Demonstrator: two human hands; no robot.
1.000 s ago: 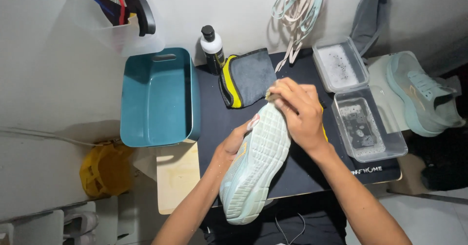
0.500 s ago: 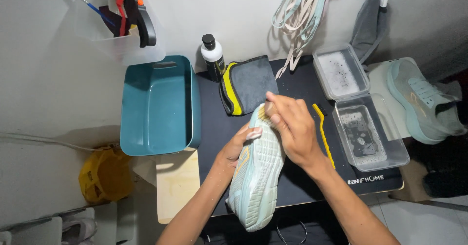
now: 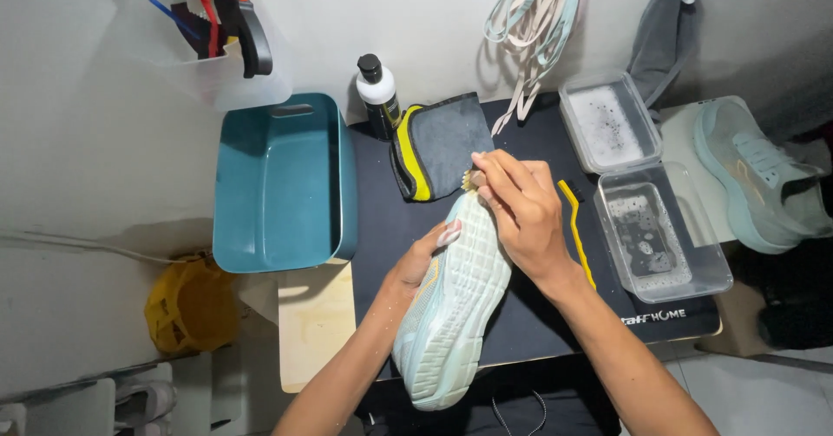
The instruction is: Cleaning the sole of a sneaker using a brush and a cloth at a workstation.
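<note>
Two hands are engaged on one pale mint running shoe (image 3: pixel 451 314), held sole-up over the near edge of the black work mat (image 3: pixel 382 210); its heel overhangs that edge toward the person. Largest items first: the mat covers most of the worktop, with a teal plastic basin (image 3: pixel 282 184) against its left edge and standing empty. A second mint shoe (image 3: pixel 755 176), unlaced, rests off the mat's right edge. Two clear plastic tubs hold soapy water: one (image 3: pixel 664 232) near the right edge and another (image 3: pixel 603 124) at the far right corner. A grey and yellow microfibre cloth (image 3: pixel 438 145) lies folded at the far edge, a black bottle with white collar (image 3: pixel 378 93) just beside it, and a yellow-handled brush (image 3: pixel 574 228) lies between the right hand and the nearer tub. The left hand (image 3: pixel 421 267) is curled about the shoe's side near the forefoot, thumb on the sole. The right hand (image 3: pixel 521 206) is closed over the toe, fingers pinched on something small and pale at the tip; what it is cannot be told, nor how firm the pinch is. Risks, as judged: the overhanging heel has no support, so a wet or loosened left-hand grip could let the shoe drop off the near edge. The right forearm lies close to the nearer tub; a wide elbow sweep could knock it and spill suds over the mat. The yellow-handled brush, loose beside the wrist, could be nudged into that tub or off the mat.
</note>
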